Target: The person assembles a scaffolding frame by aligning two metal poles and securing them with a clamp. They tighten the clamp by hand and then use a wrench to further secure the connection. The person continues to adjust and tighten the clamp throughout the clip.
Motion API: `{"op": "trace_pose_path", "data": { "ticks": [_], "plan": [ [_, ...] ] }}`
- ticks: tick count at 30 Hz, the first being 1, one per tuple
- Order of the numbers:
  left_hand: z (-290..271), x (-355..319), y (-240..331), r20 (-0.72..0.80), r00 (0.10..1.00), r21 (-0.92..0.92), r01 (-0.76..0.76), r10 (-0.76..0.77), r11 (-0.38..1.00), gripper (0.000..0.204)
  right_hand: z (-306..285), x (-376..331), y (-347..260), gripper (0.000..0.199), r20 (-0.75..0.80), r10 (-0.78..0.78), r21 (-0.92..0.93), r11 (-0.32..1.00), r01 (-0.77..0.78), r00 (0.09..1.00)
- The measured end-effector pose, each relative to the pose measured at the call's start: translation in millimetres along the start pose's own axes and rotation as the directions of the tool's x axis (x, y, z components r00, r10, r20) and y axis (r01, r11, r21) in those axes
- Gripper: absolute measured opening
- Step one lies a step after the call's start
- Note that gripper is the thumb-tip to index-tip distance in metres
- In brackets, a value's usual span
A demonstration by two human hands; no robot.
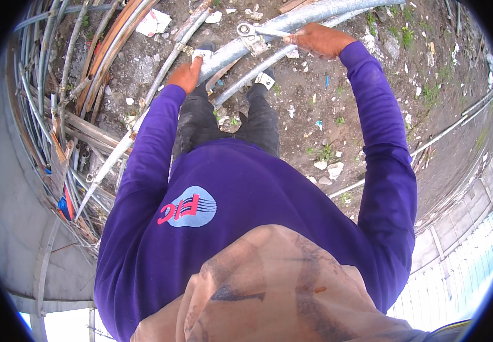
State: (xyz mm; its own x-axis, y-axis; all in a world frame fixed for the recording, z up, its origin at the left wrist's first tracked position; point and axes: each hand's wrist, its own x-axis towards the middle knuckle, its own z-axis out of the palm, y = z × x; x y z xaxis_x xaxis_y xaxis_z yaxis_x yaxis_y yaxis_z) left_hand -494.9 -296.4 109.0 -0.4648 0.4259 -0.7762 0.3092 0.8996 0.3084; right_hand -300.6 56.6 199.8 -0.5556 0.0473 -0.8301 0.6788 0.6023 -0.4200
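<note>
A thick grey metal pipe (309,16) slants across in front of my legs, rising to the far right. My left hand (186,75) is closed on its near left end, with the thumb along the side. A metal pipe clamp (254,43) sits around the pipe. My right hand (322,41) grips the handle of a wrench (270,32), whose ring end lies over the clamp's bolt. The fingers of the right hand are partly hidden. A thinner grey pipe (252,75) runs below the thick one, near my shoes.
A heap of pipes and wooden poles (53,74) lies at the left, with one long pale pole (109,162) reaching toward me. Rubble, stones (334,170) and weeds dot the dirt ground. More thin pipes (457,122) lie at the right, by a curved wall.
</note>
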Motion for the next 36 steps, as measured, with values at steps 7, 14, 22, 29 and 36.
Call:
{"op": "trace_pose_path", "data": {
  "ticks": [7,14,22,29,36],
  "plan": [
    [-1.4,21.9,-3.9,-0.011,0.997,-0.019,-0.079,0.078,0.997,0.08,110.3,1.9,-30.1,0.055,-0.085,0.099,0.742,0.67,-0.003,0.991],
    [2.2,24.1,-11.1,-0.034,0.976,0.017,-0.216,0.216,0.976,0.077,207.1,54.2,-173.0,0.05,-0.267,0.194,0.918,-0.246,0.31,0.944],
    [-2.6,33.9,-10.5,0.027,0.984,0.049,-0.177,0.176,0.983,0.073,213.9,49.0,-126.7,0.046,-0.179,0.139,0.981,-0.053,0.188,0.974],
    [17.2,-14.1,9.6,0.043,0.998,0.054,-0.058,0.055,0.997,0.078,30.0,-24.8,-15.4,0.067,-0.005,0.178,0.148,0.973,-0.175,0.984],
    [-8.7,0.1,0.2,0.002,0.976,0.15,-0.216,0.218,0.965,0.083,28.0,14.0,6.0,0.063,-0.2,-0.093,0.05,0.993,0.105,0.975]
  ]
}}
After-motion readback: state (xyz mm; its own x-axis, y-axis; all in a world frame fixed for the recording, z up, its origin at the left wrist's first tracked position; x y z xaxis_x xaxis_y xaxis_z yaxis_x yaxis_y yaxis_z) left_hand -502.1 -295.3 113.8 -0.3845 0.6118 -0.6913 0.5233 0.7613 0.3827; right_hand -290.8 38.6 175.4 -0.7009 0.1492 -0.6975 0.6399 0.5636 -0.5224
